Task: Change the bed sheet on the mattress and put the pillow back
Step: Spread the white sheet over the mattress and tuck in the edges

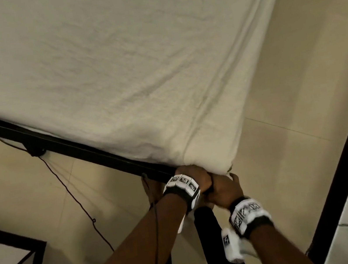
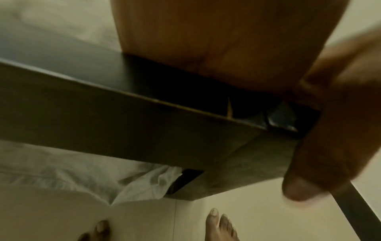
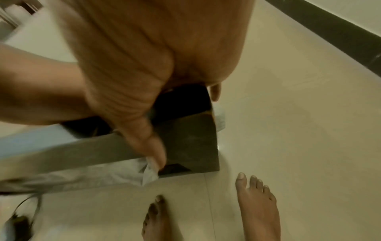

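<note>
A cream sheet [image 1: 135, 69] covers the mattress, with long creases running down to its near corner [image 1: 209, 156]. Both hands meet right under that corner, above the black bed frame [image 1: 79, 147]. My left hand [image 1: 196, 180] reaches into the dark gap between mattress and frame [image 2: 103, 122], and its fingers are hidden there. My right hand [image 1: 222, 187] sits beside it. Its thumb [image 3: 152, 146] lies straight down the frame's corner [image 3: 191, 146], and its fingers push into the gap. White cloth [image 3: 103, 174] hangs or lies below the frame rail.
My bare feet [image 3: 255, 203] stand on pale floor tiles by the bed corner. A thin dark cable [image 1: 73, 194] trails across the floor to the left. A black-framed white table [image 1: 10, 263] stands at the lower left. A black skirting strip [image 1: 344, 149] runs along the right wall.
</note>
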`<state>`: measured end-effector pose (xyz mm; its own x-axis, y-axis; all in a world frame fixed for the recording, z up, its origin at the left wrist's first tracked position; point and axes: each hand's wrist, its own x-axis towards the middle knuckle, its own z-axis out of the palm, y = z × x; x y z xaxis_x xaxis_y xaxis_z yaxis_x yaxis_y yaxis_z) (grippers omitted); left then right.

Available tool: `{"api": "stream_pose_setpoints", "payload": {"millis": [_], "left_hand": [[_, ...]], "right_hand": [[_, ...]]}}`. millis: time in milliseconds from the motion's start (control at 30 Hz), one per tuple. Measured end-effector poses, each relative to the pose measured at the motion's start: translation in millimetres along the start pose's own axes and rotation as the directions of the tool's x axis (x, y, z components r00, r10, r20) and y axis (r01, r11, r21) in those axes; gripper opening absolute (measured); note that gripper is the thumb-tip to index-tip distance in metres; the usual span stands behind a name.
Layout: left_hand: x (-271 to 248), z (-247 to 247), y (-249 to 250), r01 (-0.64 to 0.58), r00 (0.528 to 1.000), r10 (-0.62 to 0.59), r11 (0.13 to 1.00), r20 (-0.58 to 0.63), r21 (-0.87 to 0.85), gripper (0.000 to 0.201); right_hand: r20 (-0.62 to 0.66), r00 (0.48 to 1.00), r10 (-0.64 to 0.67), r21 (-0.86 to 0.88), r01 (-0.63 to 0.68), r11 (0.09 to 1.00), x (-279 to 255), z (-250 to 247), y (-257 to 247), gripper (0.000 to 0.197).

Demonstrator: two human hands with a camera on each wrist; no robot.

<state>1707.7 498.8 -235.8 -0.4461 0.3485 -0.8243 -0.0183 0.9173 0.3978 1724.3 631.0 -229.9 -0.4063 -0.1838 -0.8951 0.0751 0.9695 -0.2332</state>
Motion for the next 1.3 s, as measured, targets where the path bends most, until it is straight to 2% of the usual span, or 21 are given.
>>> {"api": "stream_pose_setpoints", "payload": {"millis": [33, 100, 167, 200, 267, 333, 400, 433, 500, 567, 633, 700, 767, 833, 900, 933, 1000, 1067, 1133, 1200, 1300], "left_hand": [[-5.0, 7.2, -3.9, -0.007, 0.994, 0.010, 0.999, -0.105, 0.032, 0.020], [-14.1, 14.8, -1.4, -0.028, 0.980, 0.039, 0.998, -0.194, 0.059, 0.026], [-30.5, 15.4, 7.6, -0.058, 0.928, 0.078, 0.996, -0.365, 0.065, 0.033], [-38.0, 18.2, 11.1, -0.075, 0.901, 0.084, 0.996, -0.425, 0.038, 0.036], [-52.7, 23.1, 18.1, -0.083, 0.918, 0.069, 0.996, -0.391, -0.019, 0.040], [-55.6, 31.5, 18.4, -0.065, 0.932, 0.085, 0.996, -0.352, 0.066, 0.039], [-45.4, 30.6, 16.6, -0.022, 0.962, 0.052, 0.993, -0.268, 0.116, 0.046], [-36.5, 25.8, 17.4, -0.002, 0.967, 0.033, 0.992, -0.254, 0.123, 0.055], [-18.2, 13.1, 19.6, 0.049, 0.971, -0.029, 0.996, -0.237, 0.079, 0.067], [-6.8, 3.3, 19.1, 0.074, 0.986, -0.068, 0.997, -0.154, 0.033, 0.060], [-1.2, -1.1, 15.9, 0.079, 0.995, -0.080, 0.997, -0.055, -0.026, 0.047], [-4.0, 0.3, 15.6, 0.089, 0.995, -0.092, 0.993, -0.035, -0.080, 0.039], [-12.6, 3.6, 21.0, 0.115, 0.986, -0.123, 0.990, -0.116, -0.076, 0.036], [-23.7, 8.2, 33.2, 0.140, 0.943, -0.160, 0.986, -0.292, -0.088, 0.033], [-34.0, 11.3, 46.3, 0.219, 0.889, -0.263, 0.963, -0.375, -0.158, 0.033], [-34.8, 14.5, 50.7, 0.251, 0.863, -0.298, 0.954, -0.407, -0.166, 0.037], [-30.1, 15.0, 56.1, 0.275, 0.835, -0.313, 0.950, -0.453, -0.148, 0.043], [-18.8, 9.2, 61.2, 0.255, 0.840, -0.291, 0.957, -0.459, -0.139, 0.048], [-4.2, 6.2, 67.7, 0.197, 0.860, -0.227, 0.974, -0.457, -0.113, 0.049], [4.6, 8.5, 72.3, 0.148, 0.877, -0.171, 0.985, -0.448, -0.085, 0.048], [7.4, 15.5, 72.7, 0.100, 0.885, -0.125, 0.992, -0.449, -0.080, 0.045]], "right_hand": [[-0.149, 0.989, -0.009, -0.012, 0.007, 1.000, -15.7, 4.6, -2.5, 0.051], [-0.364, 0.931, -0.019, 0.048, 0.039, 0.998, -44.0, 15.0, -4.1, 0.049], [-0.440, 0.897, -0.052, 0.078, 0.096, 0.992, -62.6, 23.5, -5.2, 0.058], [-0.449, 0.888, -0.099, 0.023, 0.122, 0.992, -66.9, 26.3, -4.6, 0.062], [-0.433, 0.882, -0.185, -0.104, 0.155, 0.982, -65.6, 25.2, -0.8, 0.059], [-0.351, 0.919, -0.181, -0.050, 0.175, 0.983, -50.2, 17.4, 6.5, 0.049], [-0.157, 0.978, -0.137, 0.092, 0.152, 0.984, -29.0, 3.4, 11.8, 0.039], [-0.043, 0.991, -0.125, 0.091, 0.128, 0.988, -19.7, -4.3, 12.4, 0.035], [0.118, 0.986, -0.116, -0.024, 0.120, 0.992, -5.0, -16.8, 12.0, 0.035], [0.218, 0.971, -0.097, -0.123, 0.126, 0.984, 0.8, -24.5, 10.7, 0.049], [0.254, 0.964, -0.083, -0.099, 0.111, 0.989, 1.4, -30.2, 12.1, 0.059], [0.276, 0.956, -0.098, 0.011, 0.098, 0.995, -5.0, -34.8, 14.5, 0.055], [0.171, 0.977, -0.125, 0.181, 0.093, 0.979, -15.7, -36.9, 19.3, 0.039], [-0.098, 0.994, -0.047, 0.363, 0.079, 0.928, -27.6, -40.5, 31.6, 0.026], [-0.319, 0.942, 0.104, 0.443, 0.052, 0.895, -31.5, -51.8, 45.0, 0.010], [-0.355, 0.926, 0.129, 0.412, 0.032, 0.910, -28.9, -59.2, 49.8, 0.008], [-0.314, 0.948, 0.047, 0.255, 0.036, 0.966, -16.3, -73.4, 52.1, 0.020], [-0.246, 0.963, -0.107, -0.034, 0.102, 0.994, 0.7, -84.0, 45.1, 0.021], [-0.178, 0.951, -0.251, -0.300, 0.191, 0.935, 11.3, -92.5, 34.6, 0.016], [-0.128, 0.933, -0.336, -0.392, 0.263, 0.881, 15.1, -99.8, 31.5, 0.017], [-0.146, 0.906, -0.398, -0.384, 0.319, 0.867, 11.9, -101.6, 36.9, 0.019]]}}
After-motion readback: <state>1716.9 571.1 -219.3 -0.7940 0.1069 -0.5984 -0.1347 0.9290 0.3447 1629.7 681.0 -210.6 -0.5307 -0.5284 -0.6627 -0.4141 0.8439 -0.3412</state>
